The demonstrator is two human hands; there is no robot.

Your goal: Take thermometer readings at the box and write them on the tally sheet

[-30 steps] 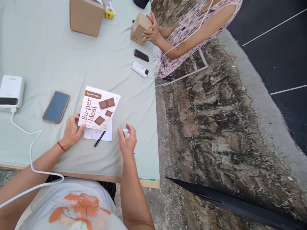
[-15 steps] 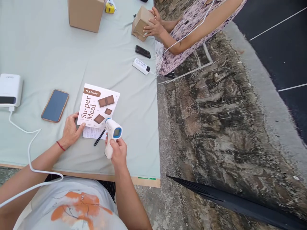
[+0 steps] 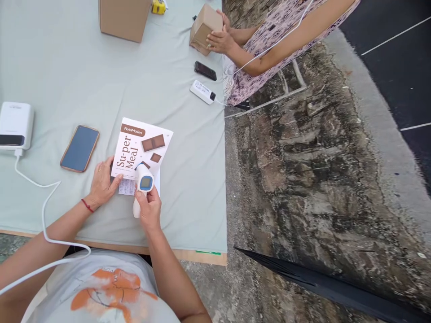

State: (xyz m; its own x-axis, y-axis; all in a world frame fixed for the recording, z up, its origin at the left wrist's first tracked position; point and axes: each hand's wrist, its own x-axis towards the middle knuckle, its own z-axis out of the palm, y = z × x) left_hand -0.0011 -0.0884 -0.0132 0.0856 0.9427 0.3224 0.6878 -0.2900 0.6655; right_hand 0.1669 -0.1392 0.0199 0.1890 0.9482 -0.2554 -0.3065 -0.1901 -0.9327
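My left hand (image 3: 102, 183) grips the lower left edge of a flat white NutriMotion Su-per Meal packet (image 3: 129, 148), which has brown bars printed on its front. Its thumb lies on the bottom edge. Beneath the packet is a sheet with small print (image 3: 126, 187), partly covered. In my right hand (image 3: 150, 209) is a white infrared thermometer (image 3: 144, 172), its blue-framed screen turned up toward me and its front end over the packet's lower part. My fingers wrap its handle.
Left of the packet lie a phone (image 3: 80, 148) and a white power bank (image 3: 15, 125) with a cable (image 3: 43, 211) running over my left forearm. Farther off, another person's hands (image 3: 220, 39) hold a small carton (image 3: 206, 28) near two small devices (image 3: 203, 92). A larger carton (image 3: 124, 20) and yellow tape measure (image 3: 158, 6) stand beyond.
My right hand has moved left with the thermometer, now in front of the packet's lower middle. The black pen seen before is hidden. The whole view has shifted slightly.
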